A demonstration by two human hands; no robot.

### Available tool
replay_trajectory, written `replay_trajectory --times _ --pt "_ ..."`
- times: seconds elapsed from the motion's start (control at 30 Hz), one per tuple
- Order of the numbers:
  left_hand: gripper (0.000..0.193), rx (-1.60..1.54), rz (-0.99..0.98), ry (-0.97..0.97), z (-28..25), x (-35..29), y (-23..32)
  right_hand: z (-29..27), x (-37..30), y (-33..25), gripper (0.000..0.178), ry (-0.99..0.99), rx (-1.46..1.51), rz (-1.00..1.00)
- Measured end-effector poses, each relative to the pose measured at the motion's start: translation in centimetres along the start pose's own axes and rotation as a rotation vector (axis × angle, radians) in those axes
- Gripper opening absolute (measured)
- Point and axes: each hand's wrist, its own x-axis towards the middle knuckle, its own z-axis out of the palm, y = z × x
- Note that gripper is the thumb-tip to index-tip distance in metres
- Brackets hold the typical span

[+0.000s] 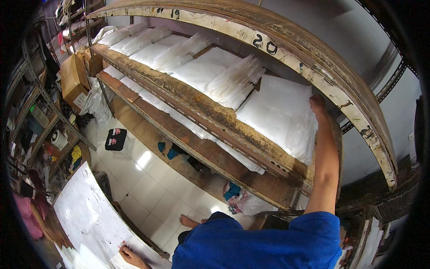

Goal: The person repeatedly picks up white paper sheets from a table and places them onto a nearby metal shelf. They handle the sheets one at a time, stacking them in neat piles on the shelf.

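Note:
My right arm stretches up over the upper shelf. My right hand [317,103] is closed at the far right edge of a stack of clear-white plastic bags [280,107], with its fingers curled on the edge of the sheets. Low in the picture, my left hand [130,257] lies at the edge of a white table [96,208]. Its fingers are bent together near a small red mark, and whatever they may hold is too small to make out.
More bag stacks [208,67] line the wooden shelf [215,105], with others on the lower shelf. A curved board [304,58] overhangs them. Another person in pink [33,215] is at the table's left. A cardboard box [71,80] and a black mat [115,139] lie beyond.

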Motion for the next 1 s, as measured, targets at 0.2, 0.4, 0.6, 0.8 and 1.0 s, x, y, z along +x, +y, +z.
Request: replay_trajectory --times 0.2,0.4,0.6,0.8,1.0 --pt "0.030 0.075 0.008 0.056 0.1 -0.9 2.0 2.9 -1.3 0.8 0.021 0.224 -0.348 -0.248" --pt "0.024 -0.081 0.147 0.079 1.4 1.4 -0.6 -3.3 0.8 3.8 0.042 -0.249 -0.648 -0.345" --pt "0.014 0.005 0.147 0.196 -0.7 0.8 -0.3 -5.9 -2.4 -10.5 0.040 -0.234 -0.137 -0.248" --pt "0.012 -0.091 0.009 0.255 -1.0 -0.1 0.2 -16.5 -8.3 -31.5 0.037 -0.355 0.176 -0.253" --pt "0.019 0.364 0.296 0.569 -5.6 5.8 0.7 -18.4 -12.5 -46.6 0.034 -0.737 0.338 -0.516"
